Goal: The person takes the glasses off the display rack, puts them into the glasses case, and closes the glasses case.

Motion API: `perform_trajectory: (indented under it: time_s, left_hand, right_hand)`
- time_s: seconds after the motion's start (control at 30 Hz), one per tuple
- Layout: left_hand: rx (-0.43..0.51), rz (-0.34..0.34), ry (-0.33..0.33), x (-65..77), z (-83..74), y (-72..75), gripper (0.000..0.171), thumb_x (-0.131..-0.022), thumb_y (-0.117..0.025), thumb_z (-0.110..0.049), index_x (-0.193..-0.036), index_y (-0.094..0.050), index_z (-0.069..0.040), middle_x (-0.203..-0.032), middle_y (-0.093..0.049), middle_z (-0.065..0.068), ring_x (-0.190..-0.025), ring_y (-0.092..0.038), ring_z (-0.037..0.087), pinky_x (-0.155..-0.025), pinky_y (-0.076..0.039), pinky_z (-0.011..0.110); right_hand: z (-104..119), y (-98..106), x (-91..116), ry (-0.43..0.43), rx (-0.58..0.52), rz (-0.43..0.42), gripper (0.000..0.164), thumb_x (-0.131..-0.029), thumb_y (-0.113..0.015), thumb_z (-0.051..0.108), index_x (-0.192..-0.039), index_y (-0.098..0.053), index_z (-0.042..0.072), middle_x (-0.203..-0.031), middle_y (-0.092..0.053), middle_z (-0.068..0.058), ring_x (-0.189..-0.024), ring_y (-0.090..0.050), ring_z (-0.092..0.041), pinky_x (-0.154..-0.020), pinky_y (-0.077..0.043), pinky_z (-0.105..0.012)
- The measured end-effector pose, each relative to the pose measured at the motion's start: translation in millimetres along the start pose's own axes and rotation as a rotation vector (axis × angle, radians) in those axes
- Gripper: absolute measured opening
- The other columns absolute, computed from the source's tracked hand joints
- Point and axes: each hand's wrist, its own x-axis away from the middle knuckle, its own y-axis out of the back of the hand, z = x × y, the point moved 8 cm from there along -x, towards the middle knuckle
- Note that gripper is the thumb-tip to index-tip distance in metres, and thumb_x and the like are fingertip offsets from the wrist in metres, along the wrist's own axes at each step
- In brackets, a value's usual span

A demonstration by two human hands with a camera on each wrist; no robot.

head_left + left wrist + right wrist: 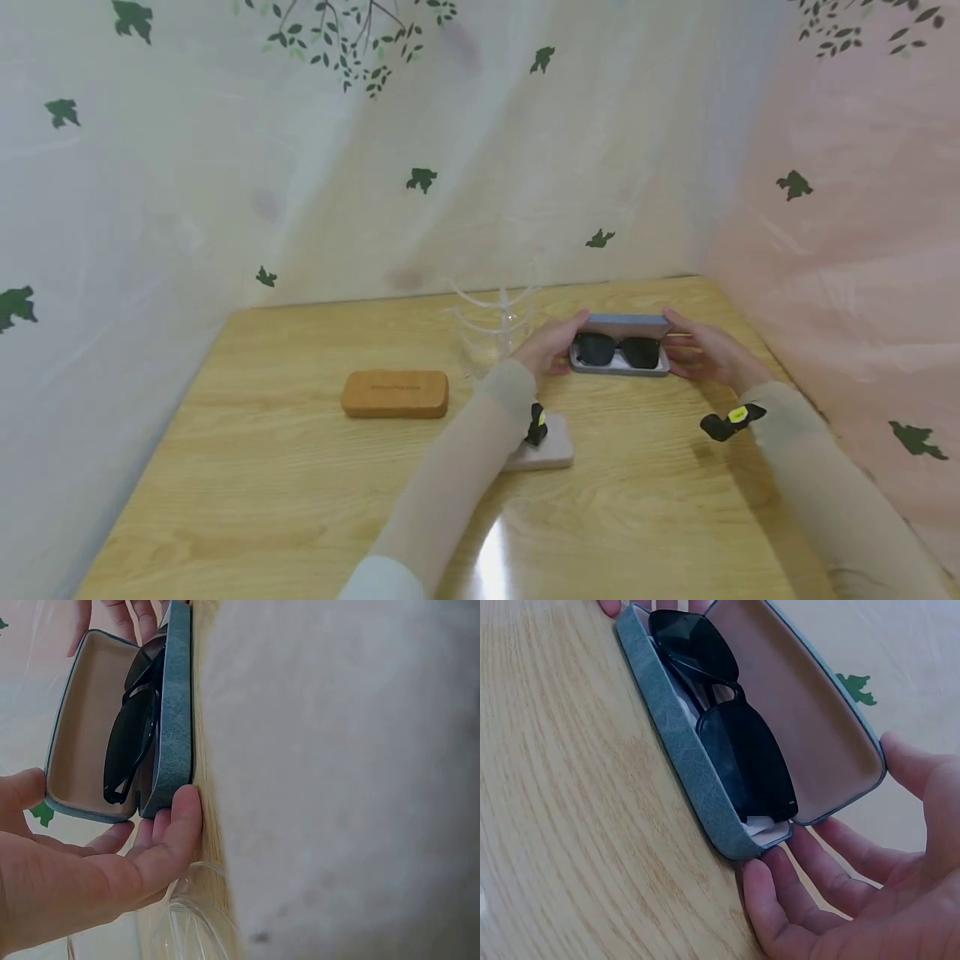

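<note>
A blue-grey glasses case (628, 319) stands with its lid raised toward the back right of the table. Inside lie black sunglasses (641, 352), lenses facing the person. My left hand (551, 344) holds the case's left end; in the left wrist view its thumb touches the lid's edge and its fingers lie along the end of the base (177, 712). At the opposite end my right hand (708, 354) holds the case the same way, thumb on the lid and fingers against the base, as the right wrist view shows. The lining is pinkish beige.
A tan-brown closed glasses case (395, 394) lies to the left. Under the left forearm sits a pale pinkish case (555, 442), partly hidden. Behind the left hand rises a clear tiered stand (504, 321). Leaf-printed cloth (480, 167) hangs along the wooden table's back and sides.
</note>
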Motion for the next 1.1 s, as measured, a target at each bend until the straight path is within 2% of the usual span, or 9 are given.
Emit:
perform_trajectory:
  time_s: [0.07, 0.27, 0.43, 0.63, 0.73, 0.83, 1.1]
  left_hand:
    - [0.002, -0.001, 0.005, -0.6, 1.4, 0.6, 0.070, -0.099, -0.056, -0.058, -0.146, -0.048, -0.008, -0.125, -0.061, 0.009, -0.111, -0.061, 0.030, -0.094, -0.053, 0.049]
    - [-0.006, 0.013, 0.004, -2.2, 4.2, 2.2, 0.066, -0.100, -0.055, -0.058, -0.143, -0.052, -0.008, -0.121, -0.062, 0.007, -0.108, -0.062, 0.027, -0.092, -0.054, 0.048]
    - [-0.014, 0.019, -0.009, -1.4, 2.3, 1.6, 0.067, -0.100, -0.054, -0.059, -0.143, -0.053, -0.007, -0.122, -0.062, 0.007, -0.109, -0.061, 0.027, -0.093, -0.053, 0.048]
    - [-0.024, 0.006, -0.004, 0.1, 0.8, -0.6, 0.068, -0.100, -0.054, -0.059, -0.144, -0.052, -0.007, -0.122, -0.062, 0.008, -0.109, -0.061, 0.028, -0.092, -0.054, 0.048]
    - [-0.020, 0.000, -0.005, 0.5, -0.5, -2.0, 0.065, -0.100, -0.054, -0.058, -0.141, -0.054, -0.008, -0.117, -0.063, 0.006, -0.107, -0.062, 0.027, -0.091, -0.054, 0.047]
    - [-0.009, 0.004, -0.013, 0.3, -2.2, -3.6, 0.061, -0.101, -0.054, -0.056, -0.138, -0.055, -0.009, -0.114, -0.063, 0.006, -0.105, -0.062, 0.027, -0.091, -0.053, 0.047]
    - [0.014, 0.060, -0.036, -3.9, -2.7, -6.6, 0.048, -0.103, -0.054, -0.049, -0.124, -0.062, -0.007, -0.110, -0.066, 0.009, -0.106, -0.063, 0.028, -0.094, -0.052, 0.050]
  right_hand:
    - [-0.6, -0.2, 0.1, -0.010, -0.007, -0.003, 0.044, -0.087, -0.072, 0.061, -0.106, -0.061, 0.022, -0.113, -0.058, 0.000, -0.096, -0.064, -0.015, -0.086, -0.058, -0.036]
    - [4.9, -10.4, 6.3, 0.028, 0.027, 0.072, 0.039, -0.091, -0.067, 0.059, -0.107, -0.062, 0.023, -0.116, -0.053, -0.001, -0.099, -0.062, -0.015, -0.088, -0.057, -0.036]
    - [5.3, -7.7, 5.4, 0.015, 0.028, 0.051, 0.039, -0.090, -0.068, 0.060, -0.106, -0.062, 0.025, -0.115, -0.054, 0.000, -0.098, -0.062, -0.014, -0.088, -0.057, -0.035]
    - [7.0, -7.9, 9.2, 0.014, 0.046, 0.046, 0.047, -0.093, -0.065, 0.060, -0.115, -0.052, 0.021, -0.121, -0.049, -0.004, -0.100, -0.060, -0.015, -0.088, -0.056, -0.034]
    - [7.2, -4.9, 8.6, 0.009, 0.038, 0.060, 0.044, -0.092, -0.066, 0.059, -0.112, -0.054, 0.023, -0.118, -0.053, -0.003, -0.101, -0.060, -0.016, -0.088, -0.056, -0.034]
    - [9.7, -5.5, 10.9, 0.024, 0.051, 0.071, 0.037, -0.095, -0.062, 0.058, -0.109, -0.056, 0.025, -0.115, -0.055, -0.002, -0.102, -0.060, -0.016, -0.089, -0.056, -0.034]
    - [11.4, -4.3, 11.5, 0.075, 0.090, 0.106, 0.031, -0.097, -0.061, 0.054, -0.107, -0.065, 0.025, -0.115, -0.058, -0.002, -0.101, -0.063, -0.015, -0.088, -0.056, -0.035]
